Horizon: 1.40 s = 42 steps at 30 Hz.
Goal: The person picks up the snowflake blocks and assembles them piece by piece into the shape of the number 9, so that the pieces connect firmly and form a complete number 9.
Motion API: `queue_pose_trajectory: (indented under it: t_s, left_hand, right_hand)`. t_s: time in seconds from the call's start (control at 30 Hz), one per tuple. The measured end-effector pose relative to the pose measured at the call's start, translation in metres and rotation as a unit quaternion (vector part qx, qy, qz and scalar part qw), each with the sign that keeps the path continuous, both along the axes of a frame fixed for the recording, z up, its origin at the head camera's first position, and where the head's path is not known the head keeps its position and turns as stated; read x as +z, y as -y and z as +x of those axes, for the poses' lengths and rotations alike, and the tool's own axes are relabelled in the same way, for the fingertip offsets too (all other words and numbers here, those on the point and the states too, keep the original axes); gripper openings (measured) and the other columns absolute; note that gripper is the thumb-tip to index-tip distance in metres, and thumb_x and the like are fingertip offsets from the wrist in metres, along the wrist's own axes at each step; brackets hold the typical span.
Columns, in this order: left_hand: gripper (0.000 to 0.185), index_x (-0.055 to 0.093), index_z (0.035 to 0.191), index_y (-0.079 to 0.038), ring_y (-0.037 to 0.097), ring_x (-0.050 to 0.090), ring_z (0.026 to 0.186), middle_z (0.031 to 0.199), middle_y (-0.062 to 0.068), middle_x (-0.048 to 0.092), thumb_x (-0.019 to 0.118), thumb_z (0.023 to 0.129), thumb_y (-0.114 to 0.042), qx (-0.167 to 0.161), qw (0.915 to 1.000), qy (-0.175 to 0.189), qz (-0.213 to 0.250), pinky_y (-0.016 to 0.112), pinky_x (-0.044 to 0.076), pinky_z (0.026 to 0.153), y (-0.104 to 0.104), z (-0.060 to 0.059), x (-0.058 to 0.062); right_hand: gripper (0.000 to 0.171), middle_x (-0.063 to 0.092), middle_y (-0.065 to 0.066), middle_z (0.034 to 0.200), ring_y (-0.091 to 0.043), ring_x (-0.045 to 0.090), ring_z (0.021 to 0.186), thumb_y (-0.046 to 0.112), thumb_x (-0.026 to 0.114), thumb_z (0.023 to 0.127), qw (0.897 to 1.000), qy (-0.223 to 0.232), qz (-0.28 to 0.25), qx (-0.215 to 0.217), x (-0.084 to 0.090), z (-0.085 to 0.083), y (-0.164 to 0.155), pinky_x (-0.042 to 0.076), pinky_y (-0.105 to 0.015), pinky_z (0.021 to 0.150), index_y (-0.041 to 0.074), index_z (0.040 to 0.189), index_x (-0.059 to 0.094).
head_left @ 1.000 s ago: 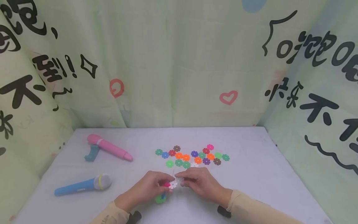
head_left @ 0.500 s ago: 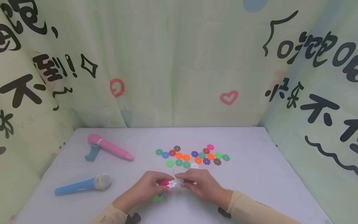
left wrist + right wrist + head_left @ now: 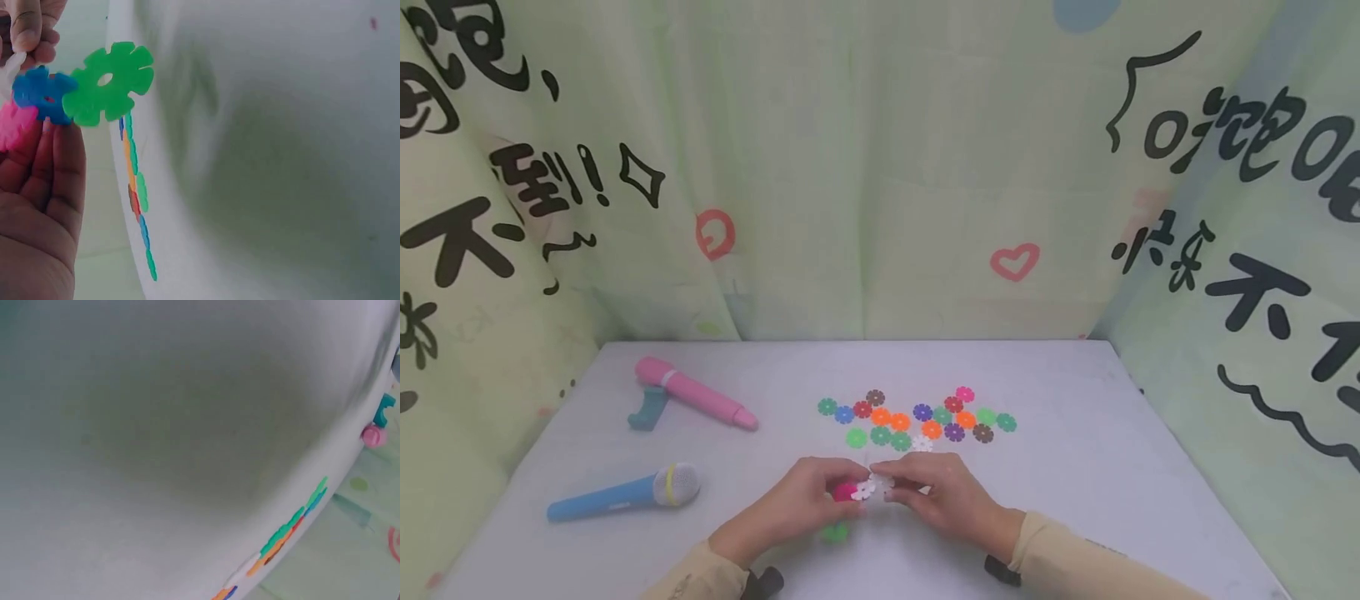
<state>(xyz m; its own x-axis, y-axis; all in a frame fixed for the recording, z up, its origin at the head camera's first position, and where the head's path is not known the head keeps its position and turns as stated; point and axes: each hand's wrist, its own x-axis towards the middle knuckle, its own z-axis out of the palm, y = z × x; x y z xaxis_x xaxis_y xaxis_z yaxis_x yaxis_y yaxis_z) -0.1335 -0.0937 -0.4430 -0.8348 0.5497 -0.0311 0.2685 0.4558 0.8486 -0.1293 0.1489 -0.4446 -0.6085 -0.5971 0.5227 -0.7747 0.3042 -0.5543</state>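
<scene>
I'm looking down over the white tabletop [image 3: 1075,467] and both hands meet near its front edge. My left hand [image 3: 790,512] has its fingers curled round a small joined cluster of flat plastic snowflake discs [image 3: 850,493]: a pink one shows between the fingertips in the head view, and the left wrist view shows a blue disc [image 3: 42,94] slotted to a bright green disc [image 3: 107,82] that hangs below the palm. My right hand [image 3: 947,496] pinches a white snowflake disc [image 3: 880,482] between thumb and forefinger and holds it right against the pink end of the cluster, so the two hands touch at the fingertips. The cluster sits lifted just above the table, between the hands, with the green disc peeking out underneath at the left wrist.

Just beyond the hands lies the loose scatter of coloured snowflake discs [image 3: 917,417], flat on the table in a rough band, orange, green, purple, red, brown and pink among them; one white loose disc [image 3: 922,443] lies nearest my right knuckles. Well off to the left I see a blue toy microphone with a grey head [image 3: 625,493], and farther back a pink toy microphone [image 3: 696,394] beside a small teal plastic stand [image 3: 649,410]. The right wrist view gives only blurred tabletop and the disc row on edge.
</scene>
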Motion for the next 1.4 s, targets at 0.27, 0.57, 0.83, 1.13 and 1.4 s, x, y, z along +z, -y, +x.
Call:
queue_pose_trajectory:
  t_s: [0.27,0.57,0.83,1.13,1.4]
  left_hand:
    - [0.04,0.071,0.119,-0.015,0.009,0.059,0.086,0.104,-0.01,0.067,0.083,0.083,-0.025,0.017,0.9994,-0.01,-0.028,0.025,0.053,0.077,-0.004,-0.001,0.004]
    - [0.042,0.07,0.117,-0.015,0.012,0.06,0.084,0.097,-0.011,0.065,0.086,0.079,-0.024,0.038,0.9989,-0.003,-0.026,0.025,0.053,0.072,0.001,-0.002,0.001]
    - [0.038,0.07,0.113,-0.013,0.014,0.059,0.084,0.095,-0.009,0.064,0.086,0.08,-0.022,0.032,0.9992,-0.003,-0.022,0.027,0.052,0.072,0.003,0.0,-0.001]
    - [0.033,0.071,0.11,-0.015,0.015,0.059,0.084,0.093,-0.009,0.064,0.085,0.08,-0.023,0.023,0.9996,0.007,-0.013,0.027,0.053,0.068,0.005,0.001,-0.002]
    - [0.032,0.071,0.109,-0.015,0.013,0.059,0.08,0.09,-0.01,0.063,0.085,0.081,-0.023,0.018,0.9997,0.007,-0.014,0.026,0.053,0.065,0.007,0.002,-0.002]
  right_hand:
    - [0.057,0.073,0.004,0.099,-0.005,0.07,0.088,0.004,0.08,0.083,0.998,0.048,0.032,-0.021,0.004,-0.002,-0.001,0.055,-0.022,0.076,0.013,0.136,0.06]
    - [0.043,0.07,0.002,0.108,-0.007,0.066,0.096,0.003,0.078,0.085,0.973,0.126,0.143,-0.129,0.001,-0.021,-0.047,0.055,-0.025,0.079,0.01,0.126,0.067]
    - [0.04,0.067,0.006,0.112,-0.013,0.063,0.101,0.005,0.078,0.084,0.954,0.119,0.202,-0.19,-0.019,-0.039,-0.078,0.054,-0.037,0.086,0.014,0.122,0.069]
    - [0.037,0.067,0.004,0.121,-0.019,0.06,0.117,0.015,0.075,0.09,0.946,0.069,0.271,-0.164,-0.026,-0.052,-0.058,0.05,-0.041,0.096,0.016,0.126,0.068]
    - [0.035,0.063,0.002,0.117,-0.016,0.061,0.107,0.014,0.076,0.089,0.938,0.073,0.29,-0.174,-0.02,-0.05,-0.05,0.053,-0.036,0.09,0.016,0.123,0.07]
